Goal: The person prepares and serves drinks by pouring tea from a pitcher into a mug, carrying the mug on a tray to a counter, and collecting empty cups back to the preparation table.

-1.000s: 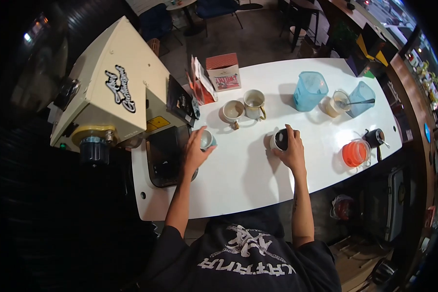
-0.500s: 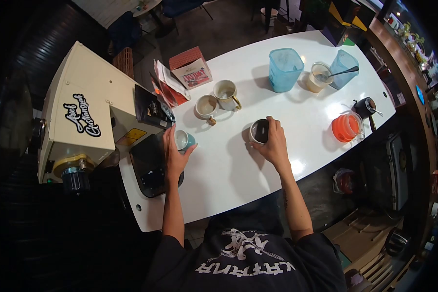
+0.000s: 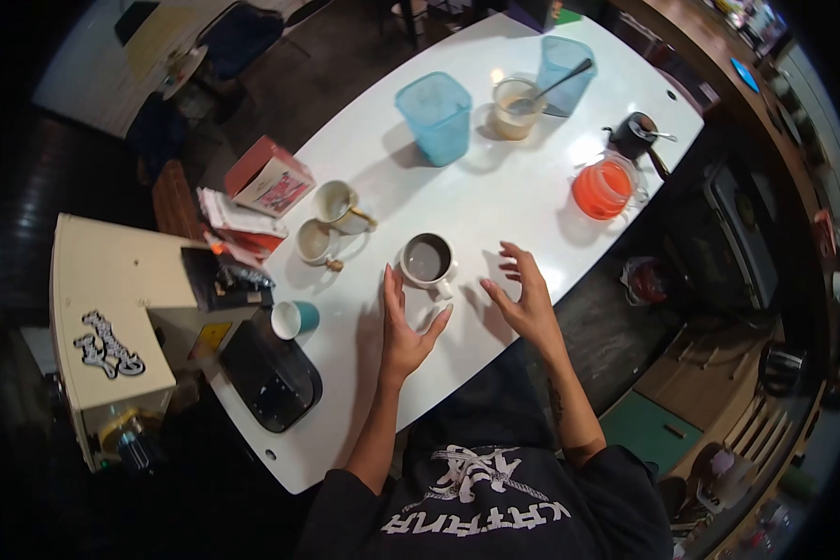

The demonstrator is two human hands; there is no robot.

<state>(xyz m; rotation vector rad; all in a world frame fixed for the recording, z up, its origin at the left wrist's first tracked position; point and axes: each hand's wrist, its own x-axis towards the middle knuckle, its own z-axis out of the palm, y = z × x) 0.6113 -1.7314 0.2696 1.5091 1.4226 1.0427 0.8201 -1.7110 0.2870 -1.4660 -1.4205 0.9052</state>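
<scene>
A white mug (image 3: pixel 428 261) with dark liquid in it stands upright on the white table, its handle toward me. My left hand (image 3: pixel 411 331) is just in front of the mug on its left, fingers apart and holding nothing; whether a fingertip touches the mug I cannot tell. To the mug's right, my right hand (image 3: pixel 525 294) hovers with fingers spread, apart from it. Farther left stands a small teal cup (image 3: pixel 296 319), with no hand on it. Behind it are a small beige cup (image 3: pixel 316 243) and a larger mug (image 3: pixel 343 206) with a gold handle.
On the table (image 3: pixel 364 308) stand a blue pitcher (image 3: pixel 436 121), a second blue pitcher (image 3: pixel 569 75), a cup with a spoon (image 3: pixel 516 110), a red-orange jar (image 3: pixel 604 189) and a black pot (image 3: pixel 634 135). At left are a cream machine (image 3: pixel 112 299), a black tray (image 3: pixel 275 383) and a box (image 3: pixel 271 177).
My right hand has let go of the mug with dark liquid and moved off to its right. My left hand has left the teal cup and come beside that mug. The view has turned.
</scene>
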